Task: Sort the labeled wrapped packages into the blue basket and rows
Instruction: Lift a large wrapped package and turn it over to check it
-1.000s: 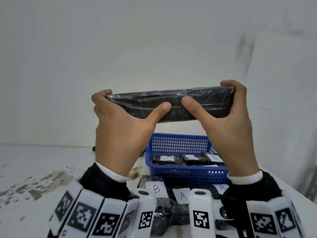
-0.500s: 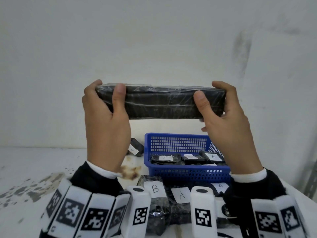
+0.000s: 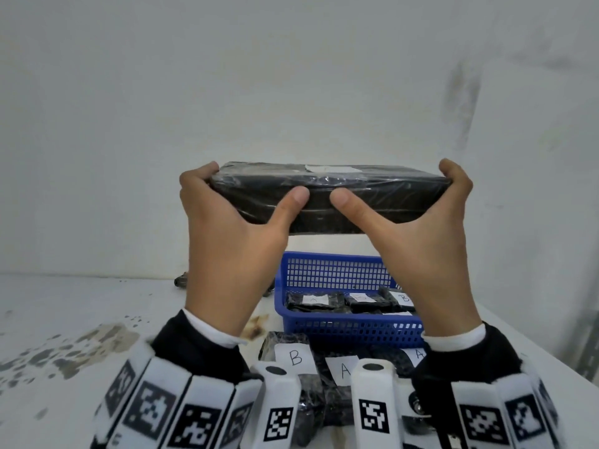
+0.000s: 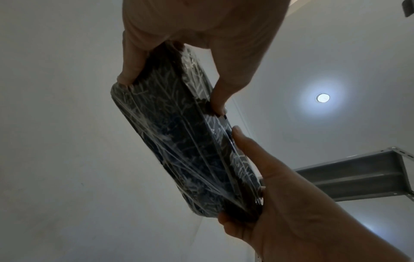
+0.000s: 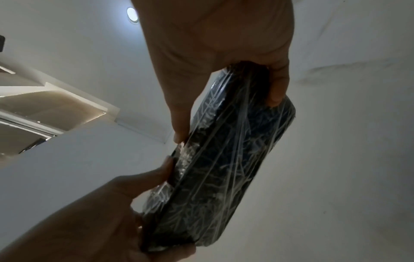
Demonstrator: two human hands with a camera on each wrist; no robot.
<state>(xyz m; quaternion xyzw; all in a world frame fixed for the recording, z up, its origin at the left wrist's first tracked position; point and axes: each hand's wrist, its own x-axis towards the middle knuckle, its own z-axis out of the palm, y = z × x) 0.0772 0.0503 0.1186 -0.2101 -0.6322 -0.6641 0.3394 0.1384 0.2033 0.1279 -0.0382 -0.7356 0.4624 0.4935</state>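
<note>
Head view: bright, even, soft light, faint shadows, slight wide-angle bend at edges. Both wrist views: dim, grainy, backlit by a round ceiling lamp (image 4: 322, 97) w/ halo glare; lamp sits upper left in right wrist view.

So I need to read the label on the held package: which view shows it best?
The head view: the white label shows edge-on on top of the held package, its letter unreadable. Both wrist views show only the package's wrapped underside and sides, with no label.
</note>
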